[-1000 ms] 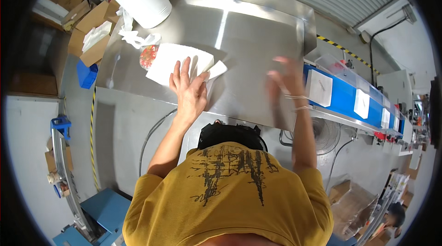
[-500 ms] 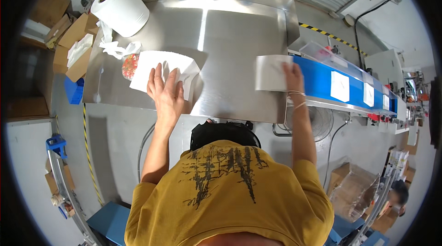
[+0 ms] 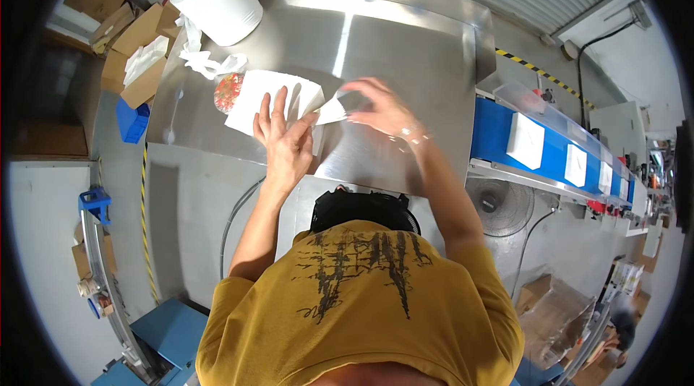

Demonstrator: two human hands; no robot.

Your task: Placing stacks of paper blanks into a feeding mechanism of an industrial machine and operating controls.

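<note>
A stack of white paper-like sheets or pouches (image 3: pixel 253 100) lies on the steel table (image 3: pixel 412 39), left of centre. My left hand (image 3: pixel 283 142) rests on it with fingers stretched out; its thumb and index finger are by the stack's right edge. There, a white flap (image 3: pixel 332 110) fans out toward my right hand (image 3: pixel 384 110). That hand is slightly blurred, thumb and fingers apart around the flap's tip, and I see no grip on it. A clear bag with red and orange bits (image 3: pixel 228 92) sits against the stack's left side.
A large white paper roll (image 3: pixel 228 10) stands at the table's far left, a crumpled strip (image 3: pixel 210 63) trailing from it. At right runs a blue conveyor belt (image 3: pixel 491 126) carrying several white pieces (image 3: pixel 525 140). Open cardboard boxes (image 3: pixel 116 68) and a blue bin (image 3: pixel 133 122) are left of the table.
My right hand has let go of a white sheet by the belt and swung left to the stack. A white piece lies at the belt's near end. My left hand stays on the stack.
</note>
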